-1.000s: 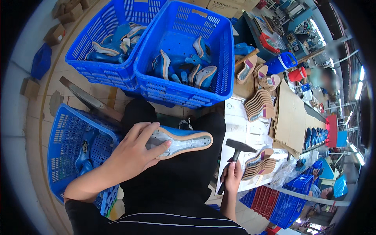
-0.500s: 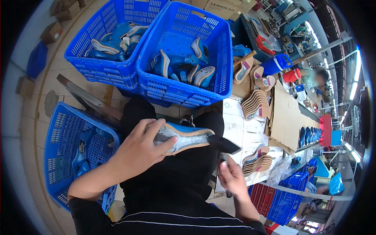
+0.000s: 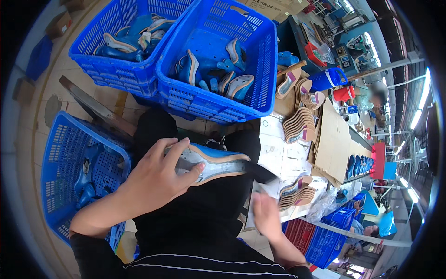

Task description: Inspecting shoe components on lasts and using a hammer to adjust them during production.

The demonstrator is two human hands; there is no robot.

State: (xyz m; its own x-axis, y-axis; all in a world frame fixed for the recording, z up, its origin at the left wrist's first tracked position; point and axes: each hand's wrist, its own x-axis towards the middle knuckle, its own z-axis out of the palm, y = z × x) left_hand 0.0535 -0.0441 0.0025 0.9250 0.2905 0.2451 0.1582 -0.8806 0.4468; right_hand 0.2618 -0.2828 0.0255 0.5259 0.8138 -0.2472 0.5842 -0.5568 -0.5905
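Observation:
My left hand [image 3: 165,172] grips a blue shoe on its last [image 3: 218,167] above my lap, with fingers over one end and thumb on the pale grey underside. The underside has a tan edge around it and faces up. To the right, my right hand [image 3: 265,210] is closed and blurred by motion. The hammer's broad black head [image 3: 261,173] is against or just beside the shoe's right end; I cannot tell whether they touch. Its handle is smeared and mostly hidden by my right hand.
Ahead, two blue crates [image 3: 216,100] hold blue shoe lasts. Another blue crate [image 3: 49,186] stands at my left, beside a slanted board [image 3: 95,104]. On the right-hand table are stacked insoles [image 3: 299,125], cardboard [image 3: 332,144], a blue jug [image 3: 327,79] and a row of blue shoes.
The view has shifted slightly, so the surroundings sit a little differently. My right hand has gone from sharp to blurred near the shoe. The left hand keeps its grip on the shoe.

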